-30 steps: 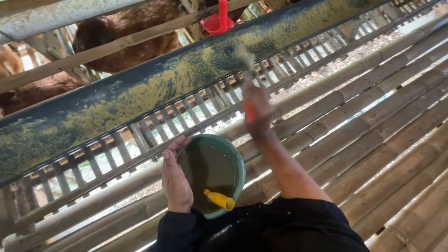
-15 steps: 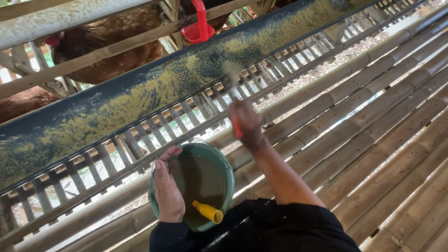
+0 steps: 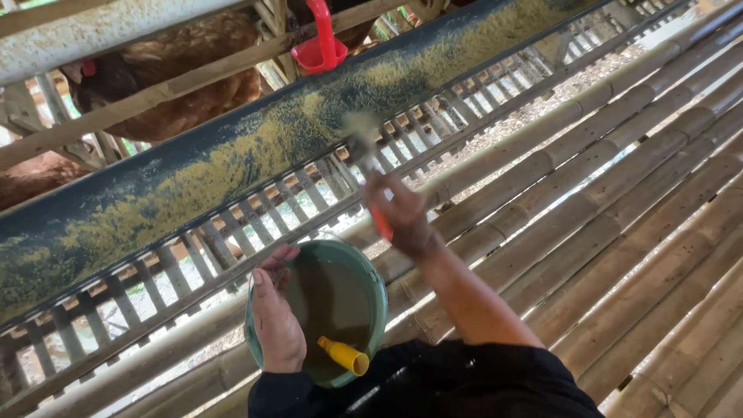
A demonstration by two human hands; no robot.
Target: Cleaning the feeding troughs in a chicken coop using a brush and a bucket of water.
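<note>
My left hand (image 3: 275, 321) grips the near rim of a green bucket (image 3: 364, 271) that holds brownish feed and a yellow tube-shaped piece (image 3: 346, 356). My right hand (image 3: 398, 213) is shut on a scoop with an orange-red handle (image 3: 381, 224); its blurred pale head (image 3: 358, 131) is raised over the long dark feed trough (image 3: 232, 166), which is dusted with yellow-green feed. The right hand is beyond the bucket and to its right, close to the trough's slatted front.
Brown hens (image 3: 166, 85) stand behind wooden bars (image 3: 155, 97) past the trough. A red drinker cup (image 3: 319, 50) hangs above it. A slatted egg rack (image 3: 193, 255) runs below the trough. Bamboo poles (image 3: 619, 193) form the floor at right.
My right hand with the scoop has moved left along the trough. The bucket and my left hand have stayed together, low in view.
</note>
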